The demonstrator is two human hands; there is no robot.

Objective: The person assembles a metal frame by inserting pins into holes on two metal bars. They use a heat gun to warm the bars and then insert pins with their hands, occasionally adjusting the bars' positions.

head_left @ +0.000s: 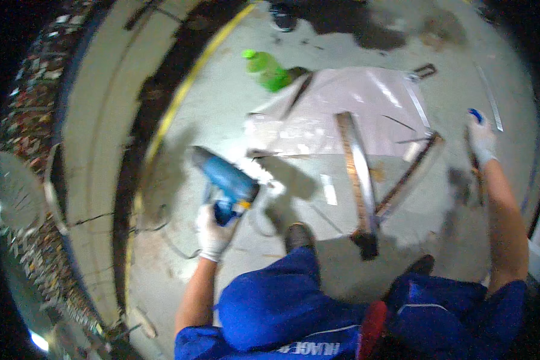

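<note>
Left hand (213, 231) grips a blue power tool (227, 180) (raised); right hand (481, 139), outstretched, clasps a small blue-tipped object (475, 114).

The left hand (213, 234), in a white glove, gripped the handle of a blue power drill (225, 180) whose nose pointed up and to the left over the grey concrete floor (234, 114). The right hand (481, 141), also gloved in white, was stretched out to the far right and closed round a small blue-tipped object (475, 114) too blurred to make out. Between the hands a frame of long metal bars (366, 180) lay on the floor, partly over a pale plastic sheet (354, 108). A green plastic bottle (269, 70) lay just beside the sheet's upper left corner. Blue-trousered knees (282, 300) and dark shoes (299, 236) showed below.
</note>
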